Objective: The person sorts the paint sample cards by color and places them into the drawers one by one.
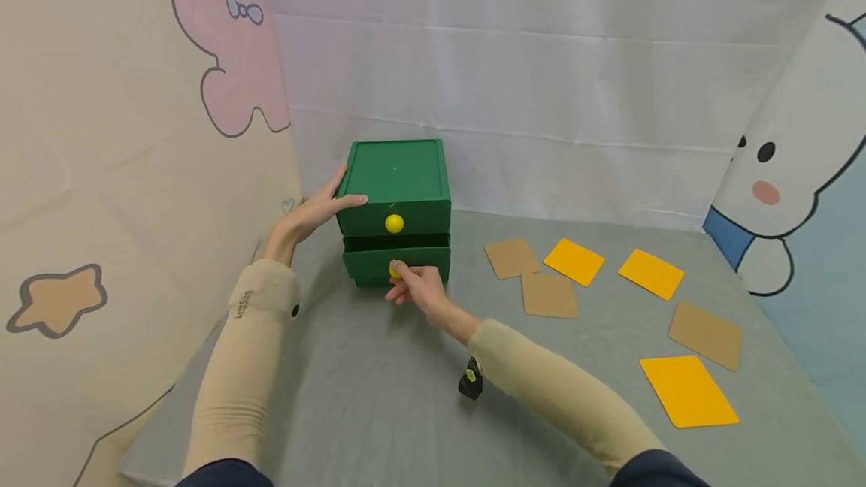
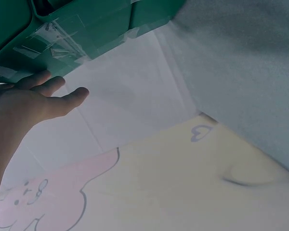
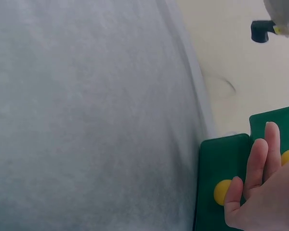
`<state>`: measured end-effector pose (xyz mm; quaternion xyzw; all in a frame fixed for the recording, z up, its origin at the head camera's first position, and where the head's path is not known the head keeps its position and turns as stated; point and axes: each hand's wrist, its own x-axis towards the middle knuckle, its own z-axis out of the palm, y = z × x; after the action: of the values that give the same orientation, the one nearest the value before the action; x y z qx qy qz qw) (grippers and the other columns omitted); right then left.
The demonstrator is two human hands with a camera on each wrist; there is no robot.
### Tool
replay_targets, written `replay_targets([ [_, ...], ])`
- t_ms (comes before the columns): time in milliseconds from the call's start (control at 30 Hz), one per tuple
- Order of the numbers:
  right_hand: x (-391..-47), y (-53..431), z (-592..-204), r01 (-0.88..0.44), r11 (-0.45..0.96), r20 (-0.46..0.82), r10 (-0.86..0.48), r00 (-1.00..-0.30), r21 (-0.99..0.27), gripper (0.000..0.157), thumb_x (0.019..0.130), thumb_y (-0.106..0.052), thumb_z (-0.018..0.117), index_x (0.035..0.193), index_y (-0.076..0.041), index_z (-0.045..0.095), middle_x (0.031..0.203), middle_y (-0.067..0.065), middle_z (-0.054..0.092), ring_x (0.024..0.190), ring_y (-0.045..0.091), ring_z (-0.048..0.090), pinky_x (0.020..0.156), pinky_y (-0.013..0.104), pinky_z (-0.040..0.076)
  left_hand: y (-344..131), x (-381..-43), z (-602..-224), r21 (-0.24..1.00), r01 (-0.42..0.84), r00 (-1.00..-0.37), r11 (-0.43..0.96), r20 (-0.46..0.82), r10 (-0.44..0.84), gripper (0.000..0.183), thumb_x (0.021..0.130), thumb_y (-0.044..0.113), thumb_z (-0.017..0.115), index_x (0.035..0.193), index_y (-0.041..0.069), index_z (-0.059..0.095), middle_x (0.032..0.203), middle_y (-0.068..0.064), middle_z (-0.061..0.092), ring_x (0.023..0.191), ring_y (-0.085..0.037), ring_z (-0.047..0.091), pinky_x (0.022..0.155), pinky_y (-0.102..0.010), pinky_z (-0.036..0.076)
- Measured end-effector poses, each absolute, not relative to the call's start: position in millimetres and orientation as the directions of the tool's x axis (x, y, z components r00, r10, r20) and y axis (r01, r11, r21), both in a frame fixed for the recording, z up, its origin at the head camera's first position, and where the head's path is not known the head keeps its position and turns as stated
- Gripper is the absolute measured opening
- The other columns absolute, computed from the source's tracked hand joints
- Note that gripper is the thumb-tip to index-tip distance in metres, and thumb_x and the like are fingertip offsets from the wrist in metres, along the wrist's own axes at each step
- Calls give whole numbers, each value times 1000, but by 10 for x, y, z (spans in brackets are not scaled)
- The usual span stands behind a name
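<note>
A small green drawer box [image 1: 395,171] with two drawers stands against the back cloth. Its lower drawer [image 1: 361,261] is pulled out a little, while the upper one [image 1: 358,220] is closed. At the lower drawer's yellow knob [image 3: 221,192], my right hand [image 1: 422,288] has thumb and forefinger pinched, the other fingers loosely extended below. The thumb partly hides that knob in the head view. My left hand [image 1: 314,213] rests on the box's left side with straight fingers, thumb over the top front edge. The left wrist view shows those fingers [image 2: 50,86] against a green wall with clear tape [image 2: 58,41].
Right of the box lie three yellow cards [image 1: 573,261] and three tan cards [image 1: 549,295], two of the tan ones touching. A cream cloth wall [image 1: 135,171] with cartoon drawings stands close on the left. The grey tabletop [image 1: 379,412] stretches in front.
</note>
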<state>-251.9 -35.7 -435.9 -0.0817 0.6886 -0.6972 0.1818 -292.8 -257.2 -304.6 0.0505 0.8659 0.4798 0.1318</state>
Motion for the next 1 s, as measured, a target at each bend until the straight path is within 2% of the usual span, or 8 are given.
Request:
replay_targets([
  [33, -2495, -351, -4361, 137, 11, -132, -367, -921, -990, 51, 93, -42, 61, 102, 7, 69, 77, 22, 72, 68, 29, 68, 76, 41, 59, -2574, -2930, -3052, 845, -41, -960, 533, -181, 214, 94, 94, 47, 55, 152, 35, -18, 161, 7, -22, 150, -26, -17, 118, -65, 0],
  [167, -2416, -328, -4382, 122, 18, -120, -371, -921, -992, 47, 93, -43, 61, 95, 3, 71, 71, 15, 72, 70, 31, 69, 77, 44, 58, -2578, -2934, -3067, 844, -44, -960, 534, -184, 211, 94, 94, 47, 55, 152, 35, -18, 161, 6, -22, 150, -27, -17, 117, -65, 0],
  [367, -2321, -309, -4396, 122, 44, -129, -384, -914, -992, 48, 93, -45, 60, 95, 2, 71, 68, 9, 72, 68, 28, 69, 72, 36, 59, -2582, -2931, -3071, 841, -45, -961, 539, -184, 208, 94, 94, 47, 54, 152, 33, -18, 161, 5, -22, 150, -28, -16, 117, -65, 1],
  [567, -2227, -269, -4402, 110, 39, -117, -405, -907, -993, 47, 93, -43, 61, 95, 3, 71, 71, 14, 72, 74, 35, 69, 72, 37, 59, -2568, -2929, -3056, 847, -33, -964, 531, -168, 208, 95, 94, 47, 55, 153, 32, -17, 161, 5, -21, 150, -27, -16, 117, -65, 0],
  [867, -2063, -209, -4420, 105, 53, -118, -458, -881, -993, 48, 95, -41, 58, 98, 4, 70, 78, 25, 72, 72, 33, 69, 71, 38, 59, -2560, -2912, -3051, 845, -31, -965, 534, -164, 204, 96, 93, 48, 56, 152, 33, -18, 161, 5, -22, 150, -27, -17, 118, -64, 0],
  [1000, -1998, -193, -4431, 98, 68, -119, -467, -876, -993, 47, 96, -41, 57, 99, 4, 70, 77, 23, 72, 72, 33, 69, 72, 39, 59, -2566, -2917, -3052, 847, -28, -963, 531, -165, 212, 95, 94, 46, 56, 153, 32, -18, 161, 5, -21, 150, -26, -17, 118, -64, 0],
])
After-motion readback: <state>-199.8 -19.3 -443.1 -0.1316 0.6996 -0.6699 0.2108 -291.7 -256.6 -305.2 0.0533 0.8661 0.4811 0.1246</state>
